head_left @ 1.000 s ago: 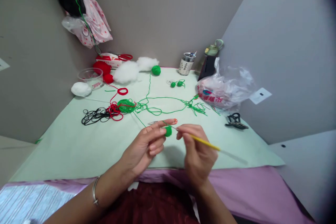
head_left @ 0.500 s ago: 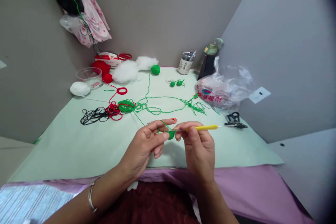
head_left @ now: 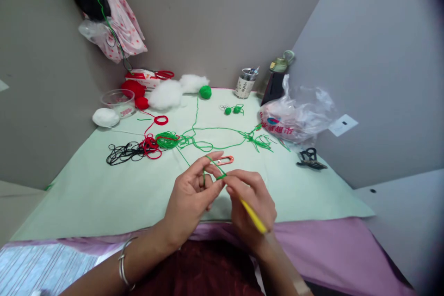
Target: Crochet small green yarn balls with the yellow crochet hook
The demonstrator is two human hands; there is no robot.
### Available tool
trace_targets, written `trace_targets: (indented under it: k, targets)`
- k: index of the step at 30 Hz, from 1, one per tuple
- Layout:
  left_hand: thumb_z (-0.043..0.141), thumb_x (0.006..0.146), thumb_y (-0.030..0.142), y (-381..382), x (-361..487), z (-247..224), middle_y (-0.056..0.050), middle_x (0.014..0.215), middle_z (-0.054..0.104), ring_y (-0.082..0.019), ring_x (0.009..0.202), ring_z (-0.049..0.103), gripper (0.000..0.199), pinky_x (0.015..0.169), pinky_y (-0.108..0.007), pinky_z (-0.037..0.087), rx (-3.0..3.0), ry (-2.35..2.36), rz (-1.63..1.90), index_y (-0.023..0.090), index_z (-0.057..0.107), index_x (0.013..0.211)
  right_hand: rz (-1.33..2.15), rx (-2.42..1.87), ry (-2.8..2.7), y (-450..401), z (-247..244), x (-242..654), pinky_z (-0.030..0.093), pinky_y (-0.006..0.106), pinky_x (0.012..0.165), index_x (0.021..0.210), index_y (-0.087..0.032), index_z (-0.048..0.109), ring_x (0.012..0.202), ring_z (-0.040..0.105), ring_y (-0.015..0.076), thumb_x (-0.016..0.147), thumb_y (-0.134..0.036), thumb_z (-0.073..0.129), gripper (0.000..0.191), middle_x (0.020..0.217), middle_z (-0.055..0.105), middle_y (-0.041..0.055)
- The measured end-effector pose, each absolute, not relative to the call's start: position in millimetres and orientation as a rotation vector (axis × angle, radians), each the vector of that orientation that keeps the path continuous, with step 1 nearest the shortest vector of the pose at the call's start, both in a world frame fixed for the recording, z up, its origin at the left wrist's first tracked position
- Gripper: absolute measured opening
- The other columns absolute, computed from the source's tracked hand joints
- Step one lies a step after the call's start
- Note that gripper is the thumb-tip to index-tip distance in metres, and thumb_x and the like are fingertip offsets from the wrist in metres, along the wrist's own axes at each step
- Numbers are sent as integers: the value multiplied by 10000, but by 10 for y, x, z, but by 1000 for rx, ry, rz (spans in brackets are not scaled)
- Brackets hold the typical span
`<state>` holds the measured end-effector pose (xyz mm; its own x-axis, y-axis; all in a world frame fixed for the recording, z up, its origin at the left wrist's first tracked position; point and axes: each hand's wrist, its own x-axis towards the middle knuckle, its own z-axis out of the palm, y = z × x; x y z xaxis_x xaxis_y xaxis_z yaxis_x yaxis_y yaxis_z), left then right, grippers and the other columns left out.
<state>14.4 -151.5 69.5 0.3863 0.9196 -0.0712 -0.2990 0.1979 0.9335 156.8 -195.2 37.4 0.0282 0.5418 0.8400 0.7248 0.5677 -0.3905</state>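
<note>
Left grip pinches the green piece at its very tip, seemingly — right grip, just beside, clasps the yellow tool.

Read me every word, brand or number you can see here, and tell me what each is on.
None reads clearly.
Plastic bag: red characters, creased and blurred.
Canister: dark characters on a pale label, blurred.
Red-and-white box: print too small.
Clear tub: red marking too small.

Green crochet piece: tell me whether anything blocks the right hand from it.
Nothing visible: the right hand, holding the yellow-handled crochet hook, is directly beside the green crochet piece pinched in the left hand. The hook's tip is hidden.
</note>
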Motion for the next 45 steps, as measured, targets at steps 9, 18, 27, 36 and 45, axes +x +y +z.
trace_targets:
  k: [9, 18, 27, 36, 45]
  targets:
    - [825, 830, 175, -1378, 90, 716, 57, 715, 545, 34, 418, 227, 349, 397, -130, 201, 685, 550, 804, 180, 792, 1177, 453, -949, -1149, -1880, 476, 1573, 538, 314, 653, 980, -247, 748, 677, 614, 141, 1042, -183, 538, 229, 849, 688, 17]
    - [859, 831, 274, -1449, 163, 676, 43, 748, 578, 21, 437, 352, 357, 423, -123, 283, 794, 616, 878, 220, 793, 1177, -41, -1080, -1501, -1901, 366, 1512, 615, 356, 746, 1193, -297, 757, 916, 732, 208, 971, -98, 635, 322, 1041, 765, 68]
    - [868, 787, 202, -1377, 128, 700, 24, 816, 612, 24, 446, 311, 295, 401, -122, 281, 702, 600, 869, 179, 818, 1077, 438, -961, -1183, -1877, 502, 1575, 525, 318, 670, 984, -266, 775, 745, 637, 163, 1023, -186, 580, 214, 874, 720, 24]
    - [790, 879, 244, -1458, 132, 689, -53, 1114, 720, -44, 594, 561, 237, 600, -207, 492, 938, 631, 899, 224, 817, 1114, 664, -913, -1039, -1866, 458, 1597, 568, 288, 666, 987, -230, 774, 714, 662, 138, 1034, -266, 590, 193, 905, 743, 37]
    - [789, 871, 239, -1442, 117, 696, -67, 1163, 719, -53, 598, 551, 234, 595, -216, 507, 957, 651, 894, 221, 824, 1101, 632, -906, -1092, -1908, 474, 1620, 579, 302, 680, 996, -225, 734, 734, 685, 149, 1070, -254, 506, 241, 914, 751, 40]
